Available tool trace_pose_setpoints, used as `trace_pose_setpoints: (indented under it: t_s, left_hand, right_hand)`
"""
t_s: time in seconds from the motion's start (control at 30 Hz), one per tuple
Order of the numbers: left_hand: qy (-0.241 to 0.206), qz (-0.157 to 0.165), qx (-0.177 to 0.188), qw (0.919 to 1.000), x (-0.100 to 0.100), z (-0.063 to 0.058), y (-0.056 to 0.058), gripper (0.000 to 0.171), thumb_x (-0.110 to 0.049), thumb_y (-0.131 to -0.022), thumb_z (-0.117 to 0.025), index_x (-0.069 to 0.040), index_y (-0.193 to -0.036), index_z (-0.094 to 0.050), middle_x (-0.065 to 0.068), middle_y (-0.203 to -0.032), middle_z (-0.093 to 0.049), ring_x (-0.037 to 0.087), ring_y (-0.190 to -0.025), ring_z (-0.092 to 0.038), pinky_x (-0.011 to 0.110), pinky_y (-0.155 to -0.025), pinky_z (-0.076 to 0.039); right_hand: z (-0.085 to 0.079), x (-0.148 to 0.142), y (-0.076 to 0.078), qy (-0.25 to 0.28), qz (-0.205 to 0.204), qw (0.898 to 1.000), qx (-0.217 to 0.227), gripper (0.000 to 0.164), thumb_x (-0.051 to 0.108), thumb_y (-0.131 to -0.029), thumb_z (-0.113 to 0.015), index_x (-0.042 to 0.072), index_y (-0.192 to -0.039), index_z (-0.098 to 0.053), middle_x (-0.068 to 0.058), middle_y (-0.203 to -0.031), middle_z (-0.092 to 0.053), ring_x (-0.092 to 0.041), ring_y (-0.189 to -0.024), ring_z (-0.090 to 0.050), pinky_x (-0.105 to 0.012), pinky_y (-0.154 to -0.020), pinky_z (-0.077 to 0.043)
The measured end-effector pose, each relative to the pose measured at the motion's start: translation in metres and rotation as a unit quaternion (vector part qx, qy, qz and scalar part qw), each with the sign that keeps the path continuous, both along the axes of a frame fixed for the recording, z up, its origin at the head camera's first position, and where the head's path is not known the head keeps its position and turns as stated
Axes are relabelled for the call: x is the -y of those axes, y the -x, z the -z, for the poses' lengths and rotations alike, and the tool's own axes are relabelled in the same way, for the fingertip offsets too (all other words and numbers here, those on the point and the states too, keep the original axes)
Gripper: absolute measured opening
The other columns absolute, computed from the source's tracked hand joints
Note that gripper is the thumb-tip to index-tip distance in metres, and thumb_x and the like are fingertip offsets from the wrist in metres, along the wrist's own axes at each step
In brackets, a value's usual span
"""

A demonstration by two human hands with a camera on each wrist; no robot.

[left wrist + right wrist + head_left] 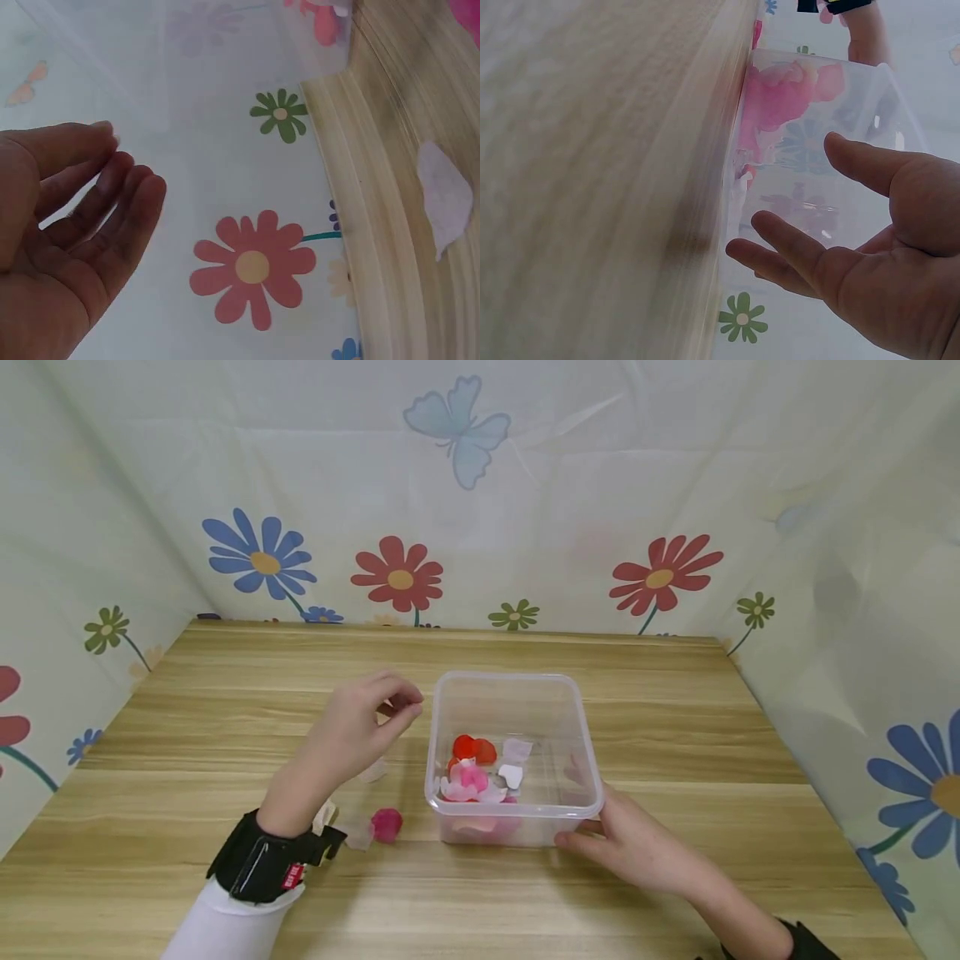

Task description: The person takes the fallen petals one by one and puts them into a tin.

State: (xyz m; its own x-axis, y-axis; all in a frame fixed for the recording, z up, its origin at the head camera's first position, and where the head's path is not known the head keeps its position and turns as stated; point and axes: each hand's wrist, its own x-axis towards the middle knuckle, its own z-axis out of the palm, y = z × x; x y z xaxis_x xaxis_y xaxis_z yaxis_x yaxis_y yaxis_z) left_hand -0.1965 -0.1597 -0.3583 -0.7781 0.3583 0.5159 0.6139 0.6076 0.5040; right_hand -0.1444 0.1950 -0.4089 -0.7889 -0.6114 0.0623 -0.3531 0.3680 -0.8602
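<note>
A clear plastic box [513,810] stands on the table with red, pink and white flower petals [468,777] inside, mostly towards its left. Just left of its rim my left hand [356,727] hovers, fingers loosely bent and fingertips close to the thumb. Nothing shows between those fingertips in the left wrist view. My right hand [630,843] rests against the box's near right corner. Its fingers [787,247] and thumb are spread along the wall in the right wrist view. Beneath my left arm lie a deep pink petal [386,825] and several pale petals [357,833].
The wooden table [675,718] meets a hanging cloth [555,527] printed with flowers and a butterfly at the back and both sides. Black straps [262,860] circle the wrists. A pale petal [444,199] lies on the wood near the left hand.
</note>
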Motion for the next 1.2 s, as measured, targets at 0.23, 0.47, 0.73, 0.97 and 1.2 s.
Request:
trace_pose_setpoints:
  t_s: [0.23,0.47,0.73,0.97,1.2]
  left_hand:
    - [0.061,-0.081,0.076,0.992,0.011,0.01,0.011,0.008,-0.006,-0.09,-0.079,-0.003,-0.096,-0.075,0.008,-0.092,-0.069,0.023,-0.084,-0.064,0.039,-0.076,-0.059]
    - [0.145,-0.109,0.198,0.9633,0.017,0.014,0.014,0.007,-0.006,-0.091,-0.076,-0.002,-0.094,-0.073,0.008,-0.089,-0.065,0.026,-0.083,-0.06,0.041,-0.077,-0.055]
    - [0.177,-0.077,0.302,0.9334,0.023,0.029,0.018,0.017,-0.001,-0.087,-0.074,0.0,-0.103,-0.069,0.009,-0.092,-0.062,0.025,-0.081,-0.056,0.038,-0.072,-0.051]
    - [0.199,-0.034,0.283,0.9376,0.028,0.037,0.016,0.017,-0.001,-0.081,-0.076,-0.003,-0.095,-0.066,0.007,-0.087,-0.062,0.022,-0.081,-0.055,0.039,-0.074,-0.049]
    - [0.218,-0.025,0.267,0.9384,0.028,0.04,0.016,0.016,0.006,-0.079,-0.072,-0.004,-0.091,-0.066,0.006,-0.087,-0.061,0.021,-0.081,-0.054,0.038,-0.075,-0.048]
  right_hand:
    - [0.001,0.001,0.0,0.006,0.002,1.0,0.012,0.079,0.006,-0.095,-0.074,-0.002,-0.156,-0.025,-0.028,-0.145,-0.048,-0.038,-0.128,-0.055,-0.038,-0.099,-0.051]
    - [0.0,0.001,0.001,0.008,0.0,1.0,0.01,0.076,0.005,-0.095,-0.074,-0.001,-0.155,-0.028,-0.027,-0.144,-0.05,-0.04,-0.128,-0.054,-0.038,-0.099,-0.051]
    - [0.0,0.001,0.0,0.003,0.001,1.0,0.004,0.072,0.006,-0.094,-0.074,-0.001,-0.152,-0.032,-0.025,-0.141,-0.053,-0.037,-0.127,-0.056,-0.038,-0.099,-0.051]
    - [0.0,0.0,0.001,0.008,-0.007,1.0,-0.001,0.072,0.006,-0.095,-0.074,0.0,-0.153,-0.032,-0.024,-0.142,-0.053,-0.038,-0.129,-0.054,-0.038,-0.101,-0.05]
    - [0.0,0.0,0.0,0.008,-0.004,1.0,-0.001,0.077,0.008,-0.095,-0.074,0.001,-0.156,-0.028,-0.025,-0.145,-0.05,-0.037,-0.13,-0.053,-0.04,-0.101,-0.049]
